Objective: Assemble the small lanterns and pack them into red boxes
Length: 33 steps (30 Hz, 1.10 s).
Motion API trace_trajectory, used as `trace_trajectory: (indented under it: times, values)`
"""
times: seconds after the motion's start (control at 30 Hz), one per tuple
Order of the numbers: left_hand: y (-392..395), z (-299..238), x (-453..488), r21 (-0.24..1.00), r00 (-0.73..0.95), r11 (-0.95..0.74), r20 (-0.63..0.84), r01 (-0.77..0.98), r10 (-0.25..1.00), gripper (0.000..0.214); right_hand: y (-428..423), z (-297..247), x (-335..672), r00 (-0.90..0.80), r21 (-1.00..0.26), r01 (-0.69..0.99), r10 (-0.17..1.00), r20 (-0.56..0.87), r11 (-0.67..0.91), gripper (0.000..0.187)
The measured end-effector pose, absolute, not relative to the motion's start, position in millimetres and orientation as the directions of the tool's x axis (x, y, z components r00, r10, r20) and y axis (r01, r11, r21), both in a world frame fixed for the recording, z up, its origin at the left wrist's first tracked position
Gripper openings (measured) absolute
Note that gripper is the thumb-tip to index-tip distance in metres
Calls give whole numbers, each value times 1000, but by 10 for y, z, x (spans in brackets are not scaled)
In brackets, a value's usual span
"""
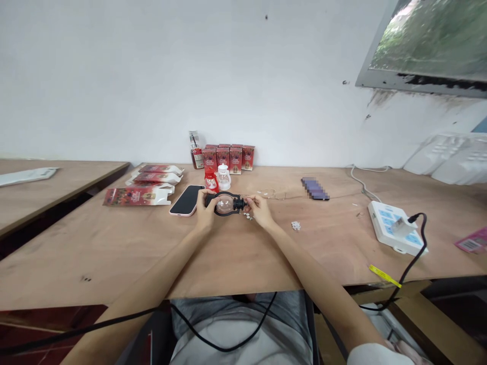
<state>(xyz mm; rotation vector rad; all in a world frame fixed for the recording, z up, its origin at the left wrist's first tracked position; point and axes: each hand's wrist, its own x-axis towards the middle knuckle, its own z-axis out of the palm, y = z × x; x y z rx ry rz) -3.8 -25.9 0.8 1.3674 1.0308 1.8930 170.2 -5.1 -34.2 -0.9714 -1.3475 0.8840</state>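
A small black lantern (pixel 225 204) with a clear rounded globe lies on its side between my hands, above the table. My left hand (pixel 206 207) is closed around one end of it. At the other end, the fingers of my right hand (pixel 258 209) pinch the black tip; whether a small part is also between them is too small to tell. Several small pale discs (pixel 248 216) lie on the table just below my right hand. Behind the black lantern stand a red lantern (pixel 211 180) and a white lantern (pixel 223 177), both upright.
Several red boxes (pixel 235 160) stand by the wall. Flattened red cartons (pixel 133 196) and a phone (pixel 188 200) lie left. Rightward are eyeglasses (pixel 272 194), a blurred purple phone-shaped item (pixel 315 188), white bits (pixel 296 225) and a power strip (pixel 395 228) with a black cable.
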Motion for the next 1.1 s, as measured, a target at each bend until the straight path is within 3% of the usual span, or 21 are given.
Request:
trace_trajectory:
  times: [0.17,0.47,0.77,1.1]
  values:
    - [-268,25,-39,858,-299,-510,474,-52,828,17,-36,-356,1733,46,-937,71,937,345,342,31]
    - [-256,36,-53,846,-373,-533,491,-12,788,20,-66,-294,1701,57,-922,-56,923,381,384,35]
    - [-228,25,-79,844,-416,-536,496,24,763,18,-68,-270,1707,149,-930,-12,921,360,366,35]
    - [-252,38,-53,826,-461,-563,512,31,725,19,-137,-234,1658,106,-920,-27,916,386,391,36]
